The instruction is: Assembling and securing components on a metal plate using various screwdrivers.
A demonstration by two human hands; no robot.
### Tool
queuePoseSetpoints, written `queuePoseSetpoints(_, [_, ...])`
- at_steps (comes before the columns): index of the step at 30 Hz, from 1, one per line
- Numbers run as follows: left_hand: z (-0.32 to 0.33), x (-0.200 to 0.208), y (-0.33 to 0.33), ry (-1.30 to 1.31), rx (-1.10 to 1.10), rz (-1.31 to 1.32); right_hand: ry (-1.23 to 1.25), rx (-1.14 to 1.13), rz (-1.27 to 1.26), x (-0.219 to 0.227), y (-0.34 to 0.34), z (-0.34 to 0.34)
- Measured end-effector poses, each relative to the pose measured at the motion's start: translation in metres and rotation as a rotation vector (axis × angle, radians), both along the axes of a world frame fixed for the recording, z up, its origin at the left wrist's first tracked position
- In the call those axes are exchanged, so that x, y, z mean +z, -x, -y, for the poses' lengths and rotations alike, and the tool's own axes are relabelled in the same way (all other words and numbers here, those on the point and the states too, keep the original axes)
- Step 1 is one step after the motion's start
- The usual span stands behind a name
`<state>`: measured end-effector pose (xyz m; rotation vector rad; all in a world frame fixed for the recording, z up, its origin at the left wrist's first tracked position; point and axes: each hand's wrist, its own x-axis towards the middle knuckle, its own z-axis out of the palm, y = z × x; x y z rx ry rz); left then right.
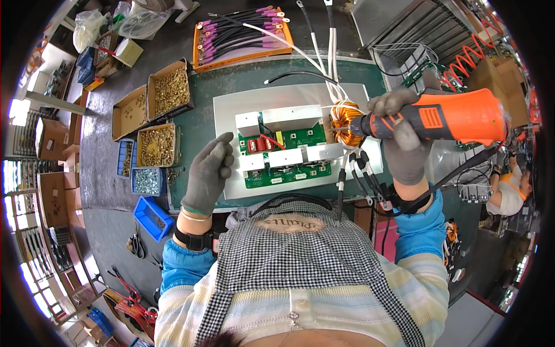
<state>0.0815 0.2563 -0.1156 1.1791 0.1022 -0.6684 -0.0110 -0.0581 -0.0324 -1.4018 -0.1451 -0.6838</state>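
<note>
My right hand (404, 136), in a grey glove, is wrapped round an orange and black electric screwdriver (457, 118). The tool lies almost level, its bit pointing left across a copper-wound ring coil (346, 133). Below my view sits a green circuit board (292, 143) with silver heat sinks and red parts, on a flat metal plate (225, 113). Just left of the board is my left hand (209, 176), also gloved, with its fingers curled in; whatever they hold, if anything, is hidden. White and black cables (332, 58) with ring ends run from the coil.
Open boxes of brass fasteners (169, 89) and blue bins of small hardware (147, 180) stand on the left. An orange tray (243, 56) of black cables lies at the back. A red coiled hose (471, 55) hangs at far right, where another person (509, 194) is visible.
</note>
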Motion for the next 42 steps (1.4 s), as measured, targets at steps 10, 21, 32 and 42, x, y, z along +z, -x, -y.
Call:
queuePoseSetpoints(10, [0.008,0.006,-0.004,-0.338,-0.247,0.263,0.083,0.137,-0.152,-0.020,-0.008,0.008])
queuePoseSetpoints(21, [0.010,0.011,-0.008,-0.314,-0.274,0.232,-0.044,0.239,-0.204,-0.024,-0.011,0.000])
queuePoseSetpoints(32, [0.010,0.010,-0.007,-0.346,-0.275,0.243,0.048,0.292,-0.276,-0.019,-0.039,-0.014])
queuePoseSetpoints(42, [0.005,0.005,-0.004,-0.329,-0.277,0.310,0.067,0.245,-0.300,-0.023,-0.035,-0.012])
